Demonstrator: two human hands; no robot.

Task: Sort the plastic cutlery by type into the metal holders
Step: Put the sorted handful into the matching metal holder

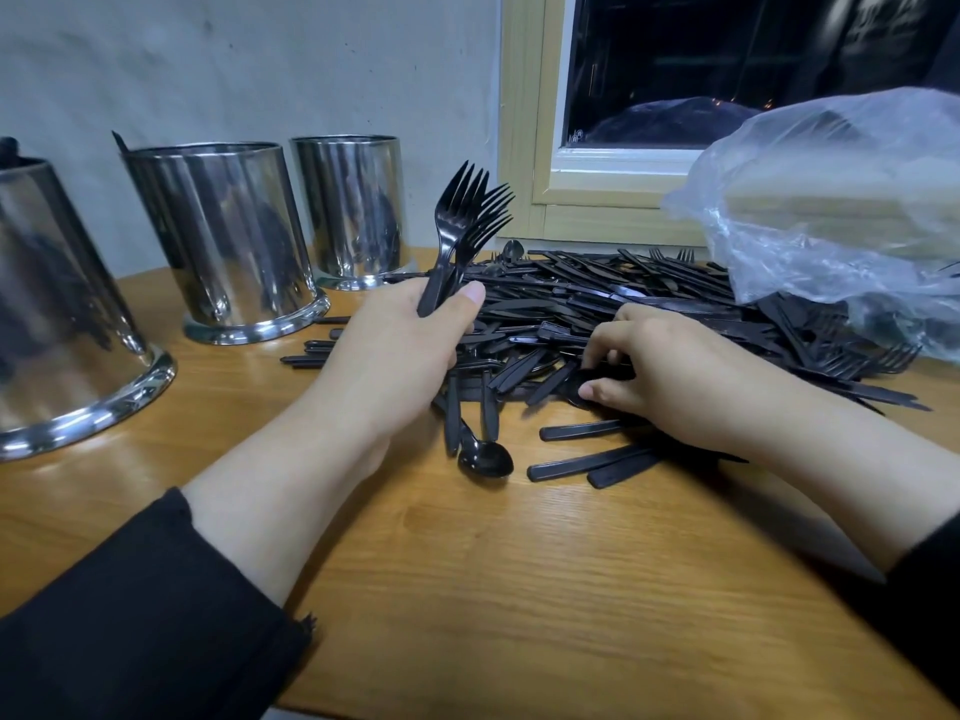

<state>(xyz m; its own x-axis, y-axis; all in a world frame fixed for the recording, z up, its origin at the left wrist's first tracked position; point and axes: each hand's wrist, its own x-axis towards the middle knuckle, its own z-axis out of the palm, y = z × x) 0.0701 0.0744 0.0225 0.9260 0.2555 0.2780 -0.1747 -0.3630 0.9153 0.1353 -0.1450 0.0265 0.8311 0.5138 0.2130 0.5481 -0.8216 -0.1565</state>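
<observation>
I am gripping a small bunch of black plastic forks (pixel 470 220) in my left hand (pixel 400 345), thumb pressed across their handles and tines fanning upward. My right hand (pixel 675 376) is reaching into the cutlery pile (pixel 597 309), its fingers (pixel 605 350) curling round what looks like one more piece, though I cannot tell which kind.

These pieces are looking very light, thin and glossy, so I am judging them slippery and a little springy; squeezing too hard could snap a tine. The flat handles are the safest place to take hold, stacked together so they nest.

The pile is sprawling across the worktop (pixel 467 563), forks, knives and spoons tangled, so lifting one may drag its neighbours along. A loose spoon (pixel 485 459) is lying nearest me, just beside the heap.

Three metal holders (pixel 223 236) are standing to my left, well apart from the pile; dark tips are showing above two rims. A crumpled clear plastic bag (pixel 841 200) is resting over the pile's far right, hiding cutlery beneath it.
</observation>
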